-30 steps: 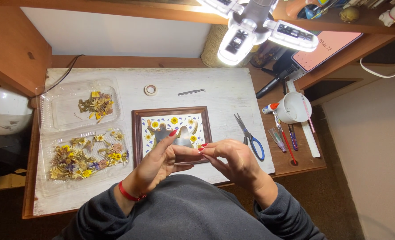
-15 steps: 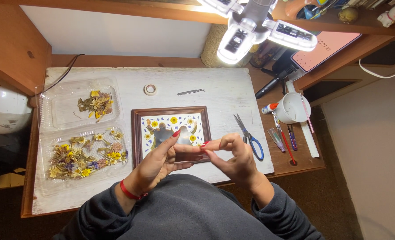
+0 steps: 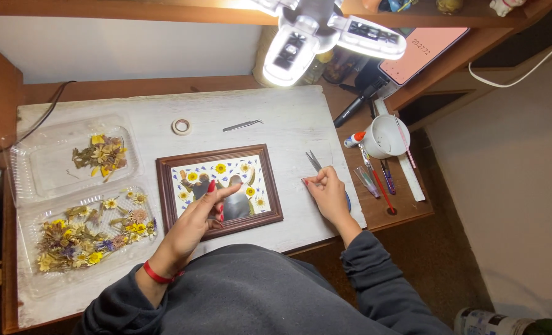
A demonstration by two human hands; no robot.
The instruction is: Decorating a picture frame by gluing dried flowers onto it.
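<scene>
Wooden frame [image 3: 219,190] lies under the raised left hand [image 3: 196,218], fingers loosely spread; right hand [image 3: 327,190] curls around scissors [image 3: 315,162].

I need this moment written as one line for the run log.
left hand: over wooden picture frame, holds nothing visible | right hand: on scissors | pressed flowers: in plastic trays, left
</scene>
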